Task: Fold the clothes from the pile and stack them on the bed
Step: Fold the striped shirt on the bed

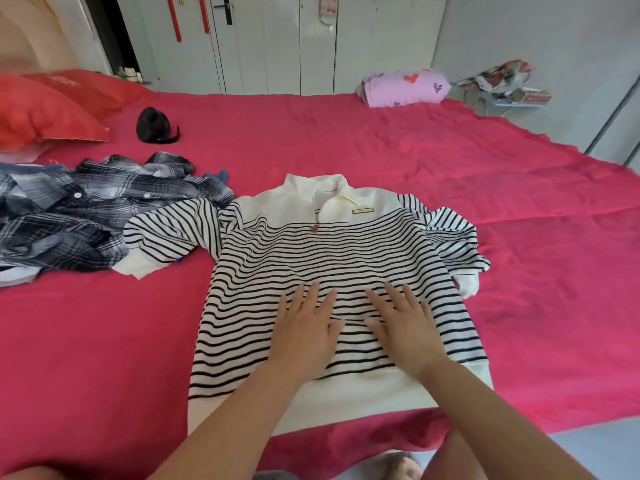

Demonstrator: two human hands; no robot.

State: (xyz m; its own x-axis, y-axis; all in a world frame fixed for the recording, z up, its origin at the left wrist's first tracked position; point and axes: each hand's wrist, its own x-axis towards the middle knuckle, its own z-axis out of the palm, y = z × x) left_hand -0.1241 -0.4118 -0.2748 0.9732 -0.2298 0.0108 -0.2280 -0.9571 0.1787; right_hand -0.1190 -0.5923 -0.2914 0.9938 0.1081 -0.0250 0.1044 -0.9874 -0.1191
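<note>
A white sweater with black stripes (332,251) lies spread front-up on the red bed (519,237), collar away from me, both sleeves bunched at its sides. My left hand (306,329) and my right hand (403,323) rest flat on its lower middle, fingers straight and spread, side by side. To the left lies the pile (86,213), a crumpled grey and black plaid shirt with a bit of blue cloth behind it.
Two red pillows (45,112) sit at the far left and a small black object (154,126) lies near them. A folded pink cloth with hearts (403,87) rests at the bed's far edge. White wardrobe doors stand behind. The bed's near edge runs just below the sweater's hem.
</note>
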